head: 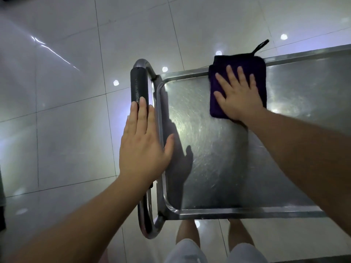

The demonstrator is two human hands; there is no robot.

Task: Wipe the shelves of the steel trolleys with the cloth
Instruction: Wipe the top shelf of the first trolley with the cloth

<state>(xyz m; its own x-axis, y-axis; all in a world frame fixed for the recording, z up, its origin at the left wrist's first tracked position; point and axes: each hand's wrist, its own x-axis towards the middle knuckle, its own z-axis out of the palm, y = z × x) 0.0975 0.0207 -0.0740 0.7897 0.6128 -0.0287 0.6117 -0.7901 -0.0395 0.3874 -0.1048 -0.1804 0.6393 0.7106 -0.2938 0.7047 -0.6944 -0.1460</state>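
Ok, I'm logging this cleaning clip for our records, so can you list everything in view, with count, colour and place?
trolley top shelf: one, scratched bare steel with a raised rim, centre and right of the view
trolley handle: one, steel tube with a black grip sleeve, at the shelf's left end
cloth: one, dark purple, folded, with a black hanging loop, lying on the shelf at its far rim
floor: pale glossy tiles with light reflections, all around the trolley
legs: two, bare, with white shorts, at the bottom edge
left hand: flat on the handle, fingers straight
right hand: fingers spread, pressing on the cloth
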